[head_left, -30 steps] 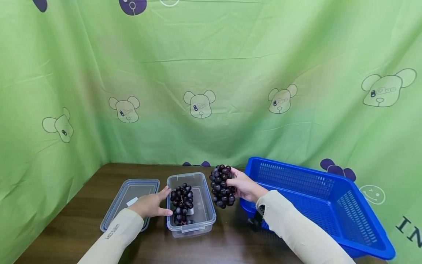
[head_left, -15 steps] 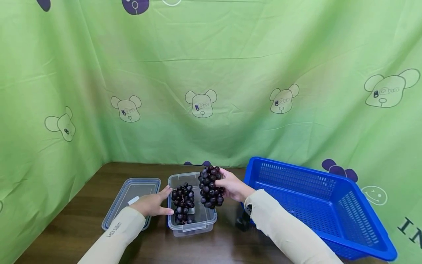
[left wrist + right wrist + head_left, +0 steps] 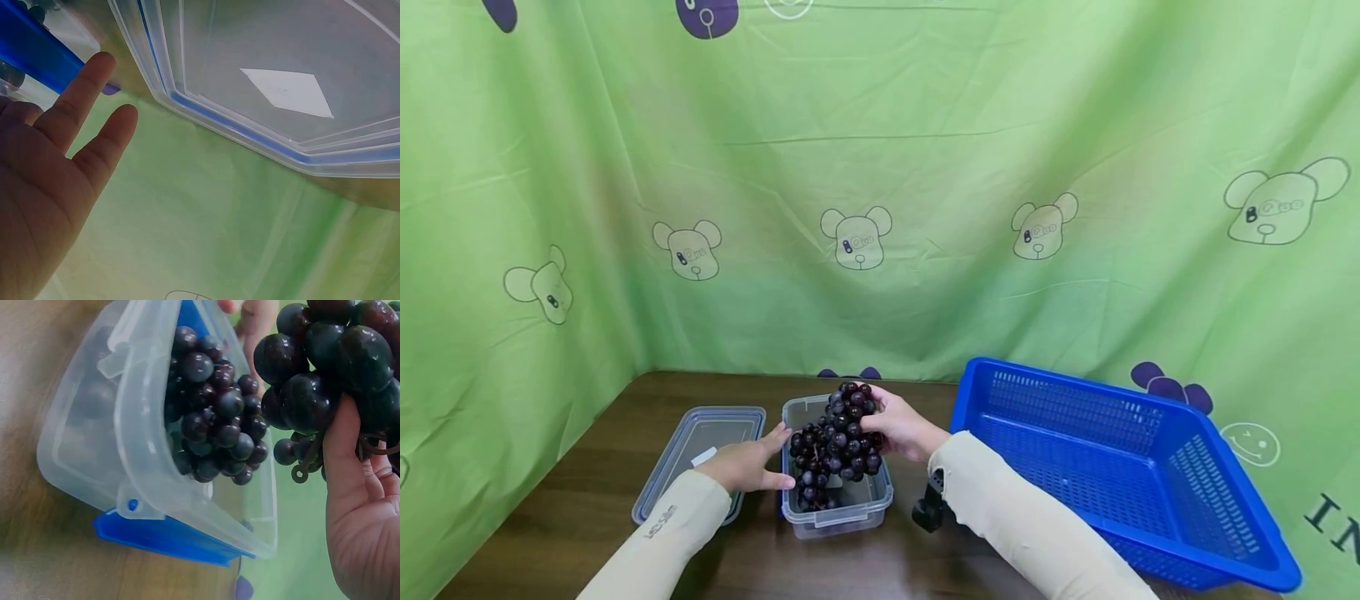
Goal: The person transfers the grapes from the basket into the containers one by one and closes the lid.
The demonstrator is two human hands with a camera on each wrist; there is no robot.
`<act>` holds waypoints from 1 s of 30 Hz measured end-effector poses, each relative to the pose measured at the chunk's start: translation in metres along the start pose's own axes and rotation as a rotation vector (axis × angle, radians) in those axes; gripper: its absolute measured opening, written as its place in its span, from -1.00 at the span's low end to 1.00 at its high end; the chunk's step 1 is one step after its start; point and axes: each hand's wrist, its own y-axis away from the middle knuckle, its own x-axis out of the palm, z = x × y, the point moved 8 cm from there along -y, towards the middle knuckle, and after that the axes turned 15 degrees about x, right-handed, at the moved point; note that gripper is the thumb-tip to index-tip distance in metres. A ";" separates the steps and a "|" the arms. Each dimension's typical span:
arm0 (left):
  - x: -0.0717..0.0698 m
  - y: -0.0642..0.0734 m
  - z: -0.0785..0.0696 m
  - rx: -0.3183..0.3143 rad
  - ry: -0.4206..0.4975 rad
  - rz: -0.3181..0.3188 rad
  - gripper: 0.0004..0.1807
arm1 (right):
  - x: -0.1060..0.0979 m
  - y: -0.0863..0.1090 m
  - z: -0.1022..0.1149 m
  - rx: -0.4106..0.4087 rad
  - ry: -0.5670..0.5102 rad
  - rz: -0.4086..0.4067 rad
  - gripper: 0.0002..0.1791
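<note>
My right hand grips a bunch of dark purple grapes over a clear plastic food container. In the right wrist view the thumb presses into the held bunch, and a brown stem with a small loop shows below it. A second grape bunch lies inside the container on its left side; in the head view the held bunch overlaps it. My left hand stands at the container's left rim with fingers and thumb spread, holding nothing. Blue side latches hang at the container's sides.
Left of the container lies its clear lid with a white label, partly under the left forearm. A large blue plastic basket stands on the right of the brown wooden table. A green printed curtain hangs behind.
My right hand has carried the grape bunch leftward from beside the container to above it. The left hand has kept its place at the rim.
</note>
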 end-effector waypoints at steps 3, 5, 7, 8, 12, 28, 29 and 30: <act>0.000 0.000 0.000 0.004 -0.008 0.000 -0.04 | 0.003 -0.002 -0.002 -0.016 0.021 0.004 -0.17; 0.000 0.000 0.000 0.001 -0.007 0.001 -0.03 | 0.005 -0.003 -0.004 -0.022 0.023 0.001 -0.17; 0.000 0.000 0.000 -0.001 -0.001 0.001 -0.04 | 0.006 -0.003 -0.006 -0.026 0.017 -0.001 -0.17; 0.000 0.000 0.000 -0.005 0.003 0.002 -0.04 | 0.005 -0.004 -0.007 -0.026 0.016 -0.004 -0.17; 0.000 -0.001 -0.001 0.000 0.003 0.002 -0.05 | 0.003 -0.004 -0.012 -0.027 0.022 -0.016 -0.17; 0.001 -0.001 0.002 0.002 0.008 0.005 -0.05 | 0.006 -0.016 -0.031 0.059 0.062 -0.068 -0.15; 0.001 0.000 0.002 0.004 0.007 0.005 -0.05 | 0.005 -0.017 -0.032 0.066 0.064 -0.072 -0.15; 0.001 -0.001 0.002 0.005 0.007 0.006 -0.05 | 0.005 -0.018 -0.032 0.070 0.067 -0.075 -0.15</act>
